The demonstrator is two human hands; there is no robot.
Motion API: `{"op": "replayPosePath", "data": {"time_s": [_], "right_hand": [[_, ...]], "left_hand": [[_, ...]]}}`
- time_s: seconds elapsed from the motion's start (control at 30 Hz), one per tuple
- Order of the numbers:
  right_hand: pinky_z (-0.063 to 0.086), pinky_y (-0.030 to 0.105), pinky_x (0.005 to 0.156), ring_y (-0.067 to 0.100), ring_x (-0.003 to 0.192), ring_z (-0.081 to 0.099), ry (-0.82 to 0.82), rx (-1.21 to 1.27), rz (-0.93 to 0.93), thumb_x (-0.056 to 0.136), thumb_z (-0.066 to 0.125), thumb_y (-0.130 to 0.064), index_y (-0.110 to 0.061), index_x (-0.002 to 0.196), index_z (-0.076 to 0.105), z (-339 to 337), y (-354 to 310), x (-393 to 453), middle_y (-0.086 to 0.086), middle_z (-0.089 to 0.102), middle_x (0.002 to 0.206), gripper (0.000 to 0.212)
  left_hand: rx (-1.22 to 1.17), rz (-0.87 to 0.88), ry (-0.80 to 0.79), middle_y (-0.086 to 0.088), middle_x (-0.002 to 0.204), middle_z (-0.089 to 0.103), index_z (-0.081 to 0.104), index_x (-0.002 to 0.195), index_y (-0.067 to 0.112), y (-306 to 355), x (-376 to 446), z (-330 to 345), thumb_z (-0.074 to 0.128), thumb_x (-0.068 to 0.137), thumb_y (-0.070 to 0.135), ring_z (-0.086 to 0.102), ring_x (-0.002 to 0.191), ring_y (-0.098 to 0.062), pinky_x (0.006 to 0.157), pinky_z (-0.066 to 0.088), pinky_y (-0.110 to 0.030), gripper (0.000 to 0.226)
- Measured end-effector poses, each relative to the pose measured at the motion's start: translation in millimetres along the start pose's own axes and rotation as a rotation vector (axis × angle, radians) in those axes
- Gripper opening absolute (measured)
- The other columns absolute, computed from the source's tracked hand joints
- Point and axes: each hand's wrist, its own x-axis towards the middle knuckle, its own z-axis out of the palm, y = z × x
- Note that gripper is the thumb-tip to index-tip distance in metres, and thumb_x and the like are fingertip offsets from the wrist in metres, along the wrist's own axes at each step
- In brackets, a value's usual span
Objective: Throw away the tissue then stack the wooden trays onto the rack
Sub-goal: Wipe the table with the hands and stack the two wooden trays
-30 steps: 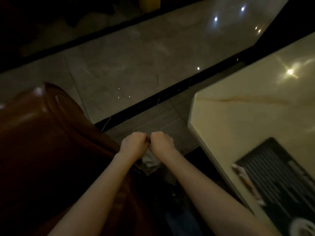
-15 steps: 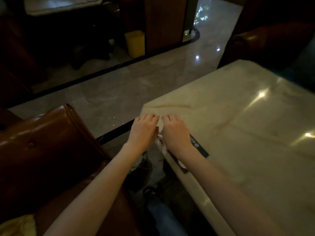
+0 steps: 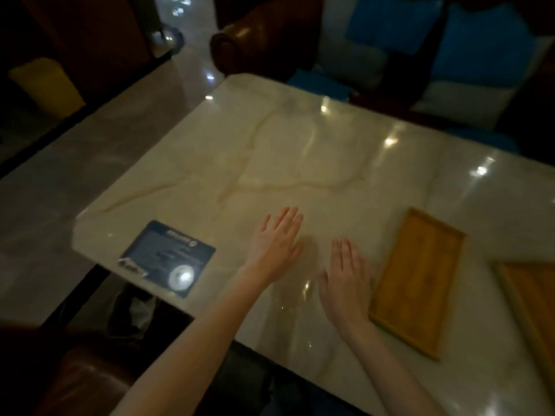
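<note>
1. Risk of a fumbled pickup — the nearer wooden tray lies flat on the glossy marble table, so fingertips sliding under its low rim may push it across the slick top instead of lifting it
2. Risk of collision — a second wooden tray sits just past the first one's far side from the fingers, partly cut off by the frame edge; a shoved first tray could knock into it
3. Risk of a wasted carry — no rack shows anywhere in view, so where the trays must go cannot be told from here
4. The tissue is not visible in either hand; a dark bin with something pale in it sits below the table edge, well to the thumb side of the left hand
5. Left hand: flat, palm down, fingers spread and extended, gripping nothing
6. Right hand: also flat and empty, fingers straight and together, its little-finger edge just beside the nearer tray's long rim, not clearly touching
</note>
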Motion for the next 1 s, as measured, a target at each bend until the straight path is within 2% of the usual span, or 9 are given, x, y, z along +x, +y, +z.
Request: {"op": "replayPosePath", "data": {"time_s": [0.2, 0.33, 0.43, 0.5, 0.6, 0.67, 0.8, 0.9, 1.0], "right_hand": [[0.02, 0.041, 0.106, 0.029, 0.128, 0.047, -0.002, -0.034, 0.296, 0.079, 0.037, -0.035, -0.004, 0.134, 0.042, -3, 79, -19, 0.015, 0.049, 0.14, 0.063], [0.023, 0.046, 0.113, 0.029, 0.138, 0.032, -0.014, 0.028, 0.448, 0.085, 0.026, -0.042, -0.006, 0.141, 0.028, -6, 121, -31, 0.014, 0.035, 0.15, 0.067], [0.015, 0.047, 0.117, 0.028, 0.143, 0.019, -0.081, 0.073, 0.508, 0.092, 0.031, -0.039, -0.008, 0.145, 0.016, -8, 148, -39, 0.013, 0.021, 0.155, 0.063], [0.011, 0.046, 0.119, 0.027, 0.144, 0.015, -0.136, 0.1, 0.54, 0.094, 0.036, -0.036, -0.009, 0.145, 0.013, -9, 163, -44, 0.012, 0.019, 0.156, 0.062], [0.013, 0.042, 0.118, 0.026, 0.143, 0.016, -0.184, 0.152, 0.554, 0.095, 0.034, -0.035, -0.008, 0.145, 0.014, -12, 180, -50, 0.011, 0.022, 0.155, 0.06], [0.015, 0.041, 0.118, 0.027, 0.141, 0.019, -0.22, 0.189, 0.544, 0.096, 0.032, -0.035, -0.006, 0.144, 0.018, -15, 187, -54, 0.013, 0.025, 0.153, 0.057], [0.022, 0.04, 0.115, 0.027, 0.136, 0.026, -0.23, 0.239, 0.479, 0.095, 0.037, -0.035, -0.006, 0.138, 0.034, -19, 197, -57, 0.013, 0.034, 0.147, 0.052], [0.029, 0.037, 0.111, 0.024, 0.129, 0.033, -0.202, 0.328, 0.492, 0.093, 0.044, -0.03, -0.005, 0.134, 0.042, -20, 201, -55, 0.01, 0.042, 0.139, 0.048], [0.038, 0.032, 0.106, 0.021, 0.122, 0.043, -0.16, 0.574, 0.612, 0.092, 0.049, -0.021, -0.004, 0.132, 0.044, -25, 201, -52, 0.008, 0.042, 0.136, 0.043]], "left_hand": [[0.001, 0.157, -0.117, 0.0, 0.159, 0.006, 0.009, 0.147, 0.018, 74, 31, 30, 0.026, 0.095, 0.044, 0.002, 0.146, -0.015, 0.119, 0.004, -0.038, 0.061], [-0.008, 0.227, -0.268, 0.0, 0.159, -0.001, 0.001, 0.147, 0.017, 110, 35, 52, 0.022, 0.093, 0.051, -0.004, 0.146, -0.014, 0.119, 0.0, -0.038, 0.067], [-0.049, 0.244, -0.339, -0.002, 0.159, -0.002, 0.0, 0.147, 0.015, 134, 38, 64, 0.024, 0.092, 0.052, -0.003, 0.146, -0.015, 0.119, 0.002, -0.039, 0.07], [-0.049, 0.221, -0.329, -0.002, 0.159, 0.001, 0.003, 0.147, 0.013, 149, 41, 71, 0.024, 0.093, 0.051, -0.001, 0.146, -0.016, 0.119, 0.004, -0.038, 0.07], [-0.077, 0.142, -0.277, -0.006, 0.159, 0.009, 0.011, 0.146, 0.008, 166, 42, 78, 0.031, 0.095, 0.04, 0.009, 0.145, -0.02, 0.119, 0.012, -0.037, 0.063], [-0.208, 0.032, -0.238, -0.011, 0.155, 0.02, 0.018, 0.145, 0.005, 174, 40, 79, 0.041, 0.094, 0.028, 0.022, 0.141, -0.026, 0.116, 0.021, -0.037, 0.06], [-0.385, -0.23, -0.148, -0.021, 0.133, 0.044, 0.043, 0.131, -0.001, 183, 36, 81, 0.056, 0.087, 0.016, 0.043, 0.122, -0.033, 0.106, 0.036, -0.038, 0.048], [-0.517, -0.405, -0.153, -0.022, 0.126, 0.048, 0.05, 0.128, 0.002, 193, 38, 78, 0.054, 0.087, 0.009, 0.049, 0.114, -0.035, 0.102, 0.039, -0.039, 0.042], [-0.592, -0.51, -0.163, -0.018, 0.132, 0.052, 0.051, 0.129, 0.006, 198, 40, 77, 0.05, 0.088, 0.004, 0.052, 0.118, -0.032, 0.105, 0.042, -0.041, 0.041]]}}
